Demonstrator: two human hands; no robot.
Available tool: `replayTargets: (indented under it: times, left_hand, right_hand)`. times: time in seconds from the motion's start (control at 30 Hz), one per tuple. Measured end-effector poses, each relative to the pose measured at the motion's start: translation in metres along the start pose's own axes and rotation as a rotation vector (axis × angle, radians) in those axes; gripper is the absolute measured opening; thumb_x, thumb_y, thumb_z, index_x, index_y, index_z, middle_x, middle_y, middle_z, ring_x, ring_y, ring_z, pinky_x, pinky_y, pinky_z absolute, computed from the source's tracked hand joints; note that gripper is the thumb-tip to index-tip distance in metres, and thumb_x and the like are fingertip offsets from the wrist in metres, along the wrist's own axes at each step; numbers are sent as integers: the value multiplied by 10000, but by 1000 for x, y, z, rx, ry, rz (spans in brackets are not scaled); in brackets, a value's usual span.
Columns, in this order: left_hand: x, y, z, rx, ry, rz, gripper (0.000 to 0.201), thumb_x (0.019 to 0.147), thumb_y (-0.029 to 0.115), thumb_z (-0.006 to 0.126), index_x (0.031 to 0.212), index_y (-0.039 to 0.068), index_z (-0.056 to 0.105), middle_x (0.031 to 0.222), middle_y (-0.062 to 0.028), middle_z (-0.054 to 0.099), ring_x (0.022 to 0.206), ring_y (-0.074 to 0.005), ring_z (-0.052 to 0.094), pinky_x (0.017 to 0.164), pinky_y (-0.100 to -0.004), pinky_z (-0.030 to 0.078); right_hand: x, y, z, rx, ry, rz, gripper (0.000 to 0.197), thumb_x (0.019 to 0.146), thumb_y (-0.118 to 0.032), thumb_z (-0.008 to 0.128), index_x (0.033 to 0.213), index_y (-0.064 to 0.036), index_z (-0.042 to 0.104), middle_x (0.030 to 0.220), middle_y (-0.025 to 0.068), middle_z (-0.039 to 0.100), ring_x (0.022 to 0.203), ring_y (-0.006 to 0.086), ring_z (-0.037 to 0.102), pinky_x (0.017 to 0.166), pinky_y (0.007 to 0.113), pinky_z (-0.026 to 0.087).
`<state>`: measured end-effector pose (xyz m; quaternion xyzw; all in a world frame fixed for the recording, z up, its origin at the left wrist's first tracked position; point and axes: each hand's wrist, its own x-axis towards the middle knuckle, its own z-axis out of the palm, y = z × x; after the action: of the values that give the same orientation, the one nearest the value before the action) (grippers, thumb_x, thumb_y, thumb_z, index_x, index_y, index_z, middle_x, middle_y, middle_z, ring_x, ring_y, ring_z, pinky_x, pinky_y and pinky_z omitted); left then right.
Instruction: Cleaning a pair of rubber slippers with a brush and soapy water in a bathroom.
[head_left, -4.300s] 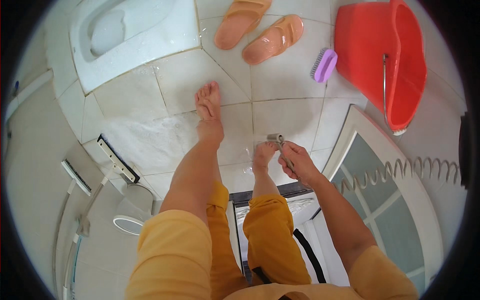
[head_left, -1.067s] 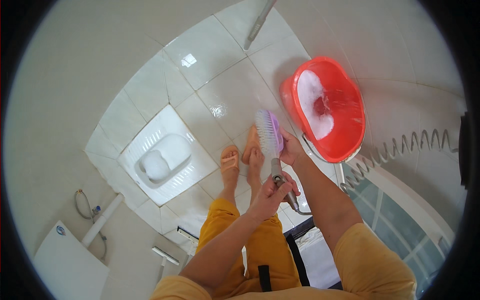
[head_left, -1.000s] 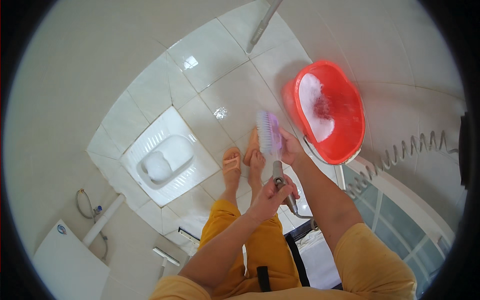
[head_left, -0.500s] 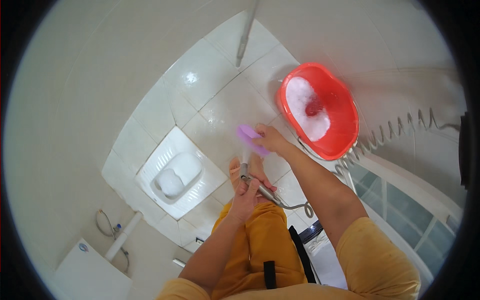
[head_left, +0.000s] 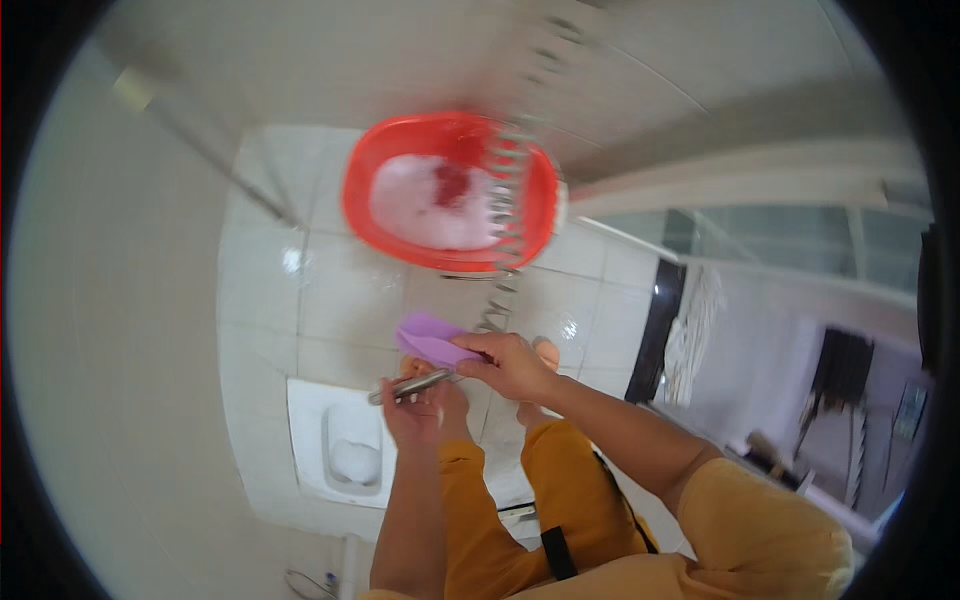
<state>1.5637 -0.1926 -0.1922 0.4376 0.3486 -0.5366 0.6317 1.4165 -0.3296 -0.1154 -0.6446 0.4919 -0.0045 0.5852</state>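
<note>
A slim silver hand sprayer (head_left: 418, 384) lies in the closed fingers of my left hand (head_left: 410, 415), tilted up towards the right. My right hand (head_left: 512, 368) pinches the right end of a thin purple piece (head_left: 435, 342) with a crease along it; its exact kind I cannot tell. The purple piece hangs just above the sprayer, over my feet. A coiled grey hose (head_left: 507, 220), smeared by motion, runs down across the right side of a red tub (head_left: 365, 225). White suds (head_left: 420, 205) and something dark red (head_left: 453, 185) show in the tub.
A white squat toilet (head_left: 308, 440) is set in the floor at left. Wet pale tiles (head_left: 345, 290) surround my feet. A grey pole (head_left: 225, 170) leans at the upper left. At right are a dark doorsill (head_left: 657, 330) and a white string mop (head_left: 693, 330).
My view has swung right, so the tub now appears straight ahead and the doorway has come in. The purple piece has turned, showing a crease. The pale spray at the sprayer's nozzle no longer shows.
</note>
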Motion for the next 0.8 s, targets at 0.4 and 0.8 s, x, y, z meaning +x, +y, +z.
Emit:
replayTargets:
  times: [0.4, 0.8]
  left_hand:
    - [-23, -32, 41, 480, -44, 336, 331, 904, 302, 626, 1074, 51, 492, 1186, -93, 524, 1148, -303, 518, 989, -560, 460]
    - [10, -85, 74, 754, -12, 441, 566, 943, 390, 438, 1221, -102, 453, 1162, -227, 574, 1068, -363, 571, 979, -472, 477]
  right_hand:
    - [-161, 226, -106, 643, 370, 280, 320, 869, -269, 664, 1107, -55, 664, 933, 57, 690, 814, 125, 621, 743, 285, 491]
    - [-370, 519, -47, 706, 540, 1028, 329, 836, -390, 638, 1023, -120, 662, 851, 46, 684, 732, 186, 661, 644, 332, 523]
